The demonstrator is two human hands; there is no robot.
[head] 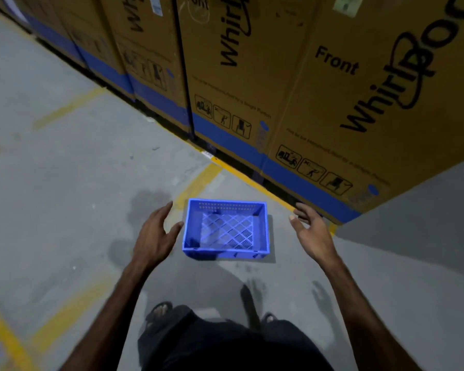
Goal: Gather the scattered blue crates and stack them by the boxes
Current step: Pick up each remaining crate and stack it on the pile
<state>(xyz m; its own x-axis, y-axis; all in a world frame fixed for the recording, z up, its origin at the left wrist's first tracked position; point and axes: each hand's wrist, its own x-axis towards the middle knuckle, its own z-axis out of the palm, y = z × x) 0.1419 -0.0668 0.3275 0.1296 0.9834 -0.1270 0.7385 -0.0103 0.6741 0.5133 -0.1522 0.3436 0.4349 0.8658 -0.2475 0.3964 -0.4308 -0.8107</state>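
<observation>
Tall cardboard boxes (319,89) lined the grey floor (51,183), with one blue crate (225,229) standing near their base.

The crate sat upright and empty on the floor, rectangular, with rows of small slots high in its far wall and a diagonal lattice bottom. The left hand (156,234) and right hand (310,231) flanked it, fingers spread, holding nothing; the left thumb lay at its left rim.

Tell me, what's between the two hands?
The blue crate sits on the floor between the left hand and right hand, seen from the head camera.
</observation>
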